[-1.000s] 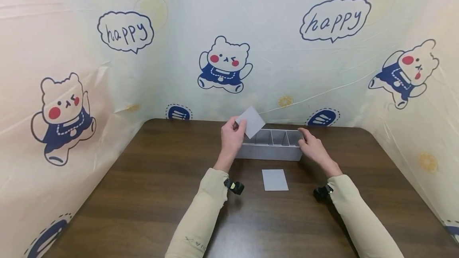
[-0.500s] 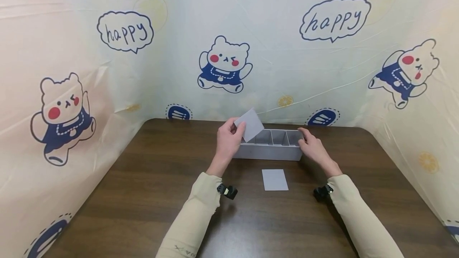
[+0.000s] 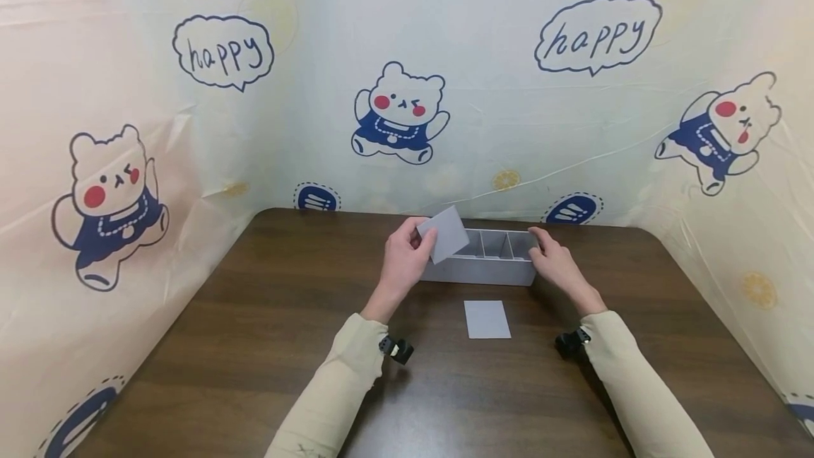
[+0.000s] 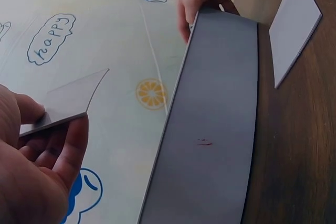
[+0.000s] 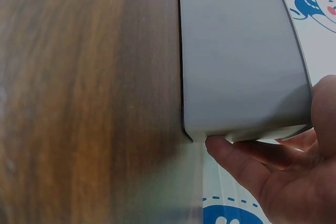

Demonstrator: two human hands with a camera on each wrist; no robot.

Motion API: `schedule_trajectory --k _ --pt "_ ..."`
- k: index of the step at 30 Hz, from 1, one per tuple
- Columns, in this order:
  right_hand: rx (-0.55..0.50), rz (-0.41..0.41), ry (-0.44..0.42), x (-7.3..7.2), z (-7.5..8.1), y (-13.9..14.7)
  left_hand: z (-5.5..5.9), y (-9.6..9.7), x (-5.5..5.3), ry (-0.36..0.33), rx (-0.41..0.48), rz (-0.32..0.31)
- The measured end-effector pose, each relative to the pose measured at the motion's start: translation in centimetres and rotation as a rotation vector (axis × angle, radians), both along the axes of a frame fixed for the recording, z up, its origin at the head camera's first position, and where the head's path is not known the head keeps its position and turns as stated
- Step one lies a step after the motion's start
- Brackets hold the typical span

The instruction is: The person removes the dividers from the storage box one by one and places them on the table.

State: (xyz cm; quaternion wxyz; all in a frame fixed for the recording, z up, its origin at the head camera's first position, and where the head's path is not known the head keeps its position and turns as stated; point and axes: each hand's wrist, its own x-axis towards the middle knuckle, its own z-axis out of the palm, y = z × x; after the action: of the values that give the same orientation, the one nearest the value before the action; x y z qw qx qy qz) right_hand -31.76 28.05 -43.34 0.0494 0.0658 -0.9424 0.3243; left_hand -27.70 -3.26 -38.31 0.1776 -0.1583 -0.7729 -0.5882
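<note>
My left hand (image 3: 402,260) pinches a thin, light grey square panel (image 3: 448,233) between thumb and fingers. The panel is tilted and overlaps the left part of a long grey divided box (image 3: 478,273) in the head view, hiding some compartments there. In the left wrist view, the held panel (image 4: 73,98) is apart from the box's long outer wall (image 4: 205,114). At the box's right end, my right hand (image 3: 559,266) grips the corner, with fingers against the end wall (image 5: 247,132) in the right wrist view. A second square panel (image 3: 487,319) lies flat in front of the box.
The box stands near the back of a dark brown wooden table (image 3: 254,316). Behind and beside the table hangs a pale curtain (image 3: 483,133) printed with cartoon bears and "happy" bubbles. A black wrist camera (image 3: 396,349) sits on the left sleeve.
My left hand has shifted a little left and toward me, and the held panel has turned and come lower over the box. My right hand, the box and the flat panel stay put.
</note>
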Motion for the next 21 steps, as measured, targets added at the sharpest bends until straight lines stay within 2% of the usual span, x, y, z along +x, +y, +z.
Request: schedule_trajectory --k 6,13,17,21 --pt "-0.007 -0.002 -0.005 0.1 -0.1 0.1 -0.1 0.0 -0.1 -0.02 -0.023 -0.016" --pt "-0.014 0.001 -0.008 0.0 0.1 0.0 -0.3 -0.7 -0.5 -0.084 -0.068 -0.088" --pt "-0.011 0.009 -0.008 0.0 0.1 0.0 -0.2 -1.2 -0.6 -0.127 -0.126 -0.125" --pt "-0.011 0.007 -0.004 0.1 0.0 0.1 -0.1 -1.6 -0.7 -0.199 -0.207 -0.184"
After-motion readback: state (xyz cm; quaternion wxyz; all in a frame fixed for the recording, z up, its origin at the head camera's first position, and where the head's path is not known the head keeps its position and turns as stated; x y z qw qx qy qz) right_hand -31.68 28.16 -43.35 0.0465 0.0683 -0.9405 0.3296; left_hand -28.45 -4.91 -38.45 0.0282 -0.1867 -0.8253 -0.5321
